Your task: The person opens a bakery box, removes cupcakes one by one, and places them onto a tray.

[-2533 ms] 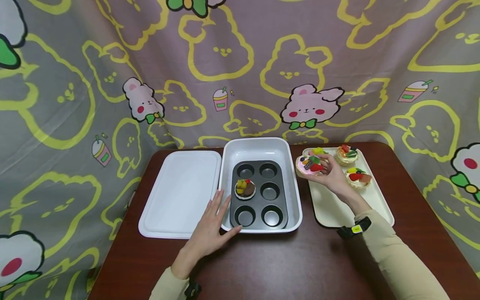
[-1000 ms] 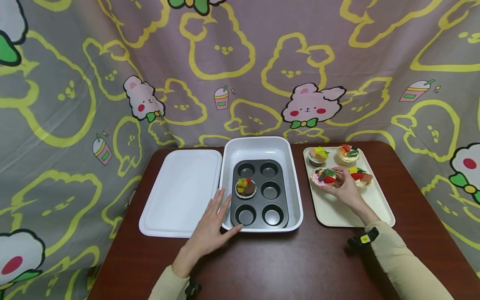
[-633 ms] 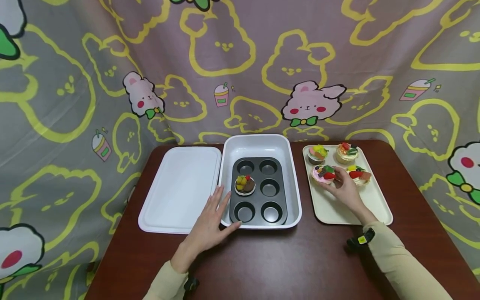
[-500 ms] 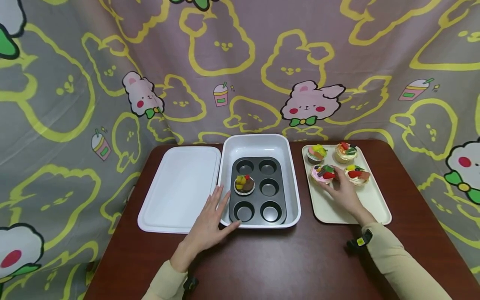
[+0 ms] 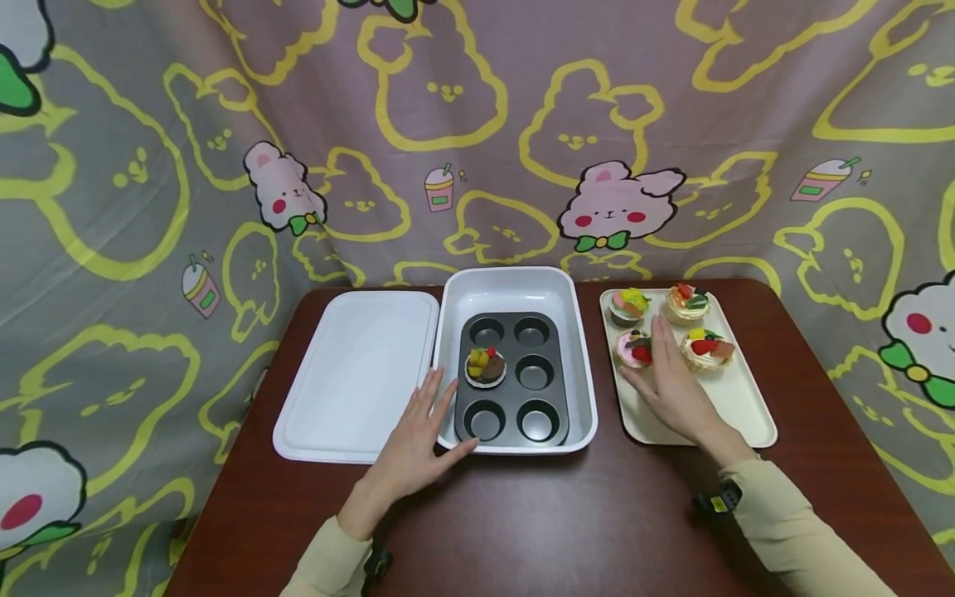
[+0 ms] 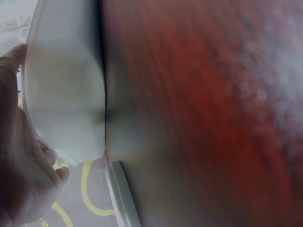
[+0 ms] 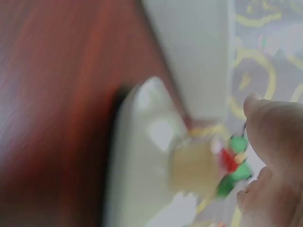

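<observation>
In the head view my left hand (image 5: pixel 418 444) lies with spread fingers at the near left corner of a white basin (image 5: pixel 588 398), its fingertips touching the rim. A dark muffin tin (image 5: pixel 511 394) sits inside, with one fruit-topped cupcake (image 5: pixel 485 368) in its middle left cup. My right hand (image 5: pixel 677 394) hovers over a cream tray (image 5: pixel 652 423), fingers straight and holding nothing. Beside its fingers a pink-creamed fruit tart (image 5: pixel 630 350) stands on the tray, partly hidden by them. The right wrist view shows that hand apart from a tart (image 7: pixel 194 165), blurred.
Three more cakes stand on the tray: a yellow-topped cupcake (image 5: pixel 629 307), a tart with green slices (image 5: pixel 686 305) and a strawberry tart (image 5: pixel 706 350). A white lid (image 5: pixel 358 373) lies left of the basin. Brown tabletop (image 5: pixel 552 522) extends in front; a patterned curtain (image 5: pixel 485 182) hangs behind.
My right hand brought the pink-creamed tart back over the tray, set it at the left side and let go; its fingers have since straightened. The left hand stays on the basin's rim.
</observation>
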`<act>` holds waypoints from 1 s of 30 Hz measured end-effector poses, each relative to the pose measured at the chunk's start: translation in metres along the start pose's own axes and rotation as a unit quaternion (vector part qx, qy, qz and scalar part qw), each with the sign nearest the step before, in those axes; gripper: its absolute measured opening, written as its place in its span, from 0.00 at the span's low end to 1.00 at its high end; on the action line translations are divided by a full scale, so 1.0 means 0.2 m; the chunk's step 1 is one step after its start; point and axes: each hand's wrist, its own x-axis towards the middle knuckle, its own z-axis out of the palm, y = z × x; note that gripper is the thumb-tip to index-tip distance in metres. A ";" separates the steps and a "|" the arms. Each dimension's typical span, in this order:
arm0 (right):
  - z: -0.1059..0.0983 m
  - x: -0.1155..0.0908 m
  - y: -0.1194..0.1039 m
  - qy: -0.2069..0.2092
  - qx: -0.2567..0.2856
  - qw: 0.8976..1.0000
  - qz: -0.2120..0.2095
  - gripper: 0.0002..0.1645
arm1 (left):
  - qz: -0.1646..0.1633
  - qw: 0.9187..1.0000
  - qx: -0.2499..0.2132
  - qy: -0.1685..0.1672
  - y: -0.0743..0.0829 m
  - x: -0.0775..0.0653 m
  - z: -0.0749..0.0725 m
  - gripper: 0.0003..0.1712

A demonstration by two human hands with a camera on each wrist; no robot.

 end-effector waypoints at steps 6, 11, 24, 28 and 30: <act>-0.02 0.05 -0.24 -0.039 -0.024 0.997 -0.065 0.63 | 0.004 1.000 0.004 0.006 0.00 0.00 0.01 0.59; 0.06 0.12 -0.39 -0.104 -0.020 0.990 -0.091 0.62 | -0.001 1.000 0.007 0.000 0.01 0.00 0.00 0.59; 0.28 0.35 -0.65 -0.210 -0.063 0.958 -0.184 0.55 | 0.001 1.000 0.006 0.000 0.01 0.00 0.00 0.58; 0.34 0.41 -0.71 -0.235 -0.067 0.953 -0.176 0.58 | 0.004 1.000 0.007 0.003 0.01 -0.01 -0.01 0.58; 0.36 0.44 -0.73 -0.243 -0.070 0.952 -0.170 0.59 | 0.003 1.000 0.007 0.002 0.01 0.00 -0.01 0.58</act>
